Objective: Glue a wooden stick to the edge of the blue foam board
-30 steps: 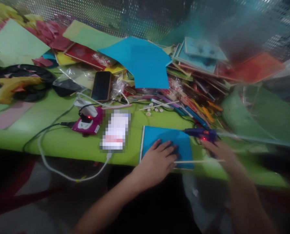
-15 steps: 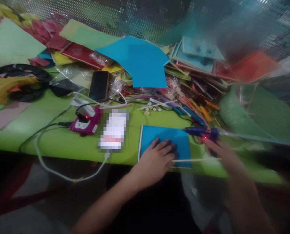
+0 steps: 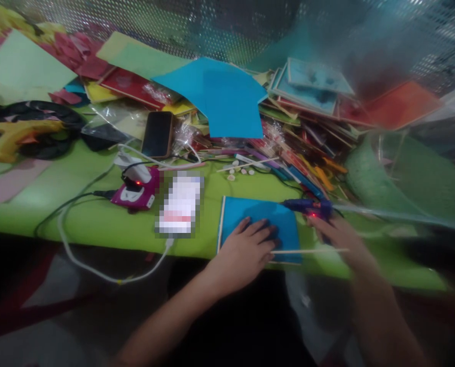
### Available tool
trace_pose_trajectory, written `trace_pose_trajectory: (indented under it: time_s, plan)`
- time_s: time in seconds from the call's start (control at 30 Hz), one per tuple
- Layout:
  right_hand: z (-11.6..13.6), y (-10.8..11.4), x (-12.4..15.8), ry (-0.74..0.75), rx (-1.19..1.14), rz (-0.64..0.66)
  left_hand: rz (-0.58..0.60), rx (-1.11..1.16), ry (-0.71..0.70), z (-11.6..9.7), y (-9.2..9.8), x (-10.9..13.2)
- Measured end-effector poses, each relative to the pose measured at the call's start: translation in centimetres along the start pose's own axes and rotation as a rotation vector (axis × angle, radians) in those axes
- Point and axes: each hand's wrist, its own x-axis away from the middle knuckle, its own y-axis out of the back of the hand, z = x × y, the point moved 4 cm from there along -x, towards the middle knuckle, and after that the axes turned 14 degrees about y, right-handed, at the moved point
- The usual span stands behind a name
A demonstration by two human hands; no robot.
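My left hand (image 3: pixel 245 252) lies flat, fingers stretched out, on a small blue paper sheet (image 3: pixel 281 224) at the near edge of the green table (image 3: pixel 85 219). A thin wooden stick (image 3: pixel 311 251) runs along the sheet's near edge from under my left fingertips to the right. A second stick (image 3: pixel 221 224) lies along the sheet's left edge. My right hand (image 3: pixel 336 234), blurred, is wrapped round the grip of a blue glue gun (image 3: pixel 306 205) with a red light. The gun's nozzle points left over the sheet's far right corner.
A blurred phone (image 3: pixel 179 204) on a white cable and a magenta power strip (image 3: pixel 135 191) lie left of the sheet. A dark phone (image 3: pixel 157 134), a big blue sheet (image 3: pixel 223 99), stacked coloured cards (image 3: pixel 319 92), sticks and a yellow glue gun (image 3: pixel 17 135) crowd the back.
The glue gun in my right hand has shifted slightly left, toward the blue sheet's corner. My left hand has stayed on the sheet.
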Motion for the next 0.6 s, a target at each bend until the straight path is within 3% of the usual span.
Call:
trace_pose_trajectory:
  time_s: [0.33, 0.6]
  plan:
    - [-0.81, 0.98, 0.88, -0.018, 0.039, -0.042, -0.006, 0.002, -0.010, 0.03, 0.03, 0.00]
    - [-0.50, 0.18, 0.32, -0.027, 0.029, -0.024, -0.011, -0.016, -0.006, -0.04, 0.07, 0.02]
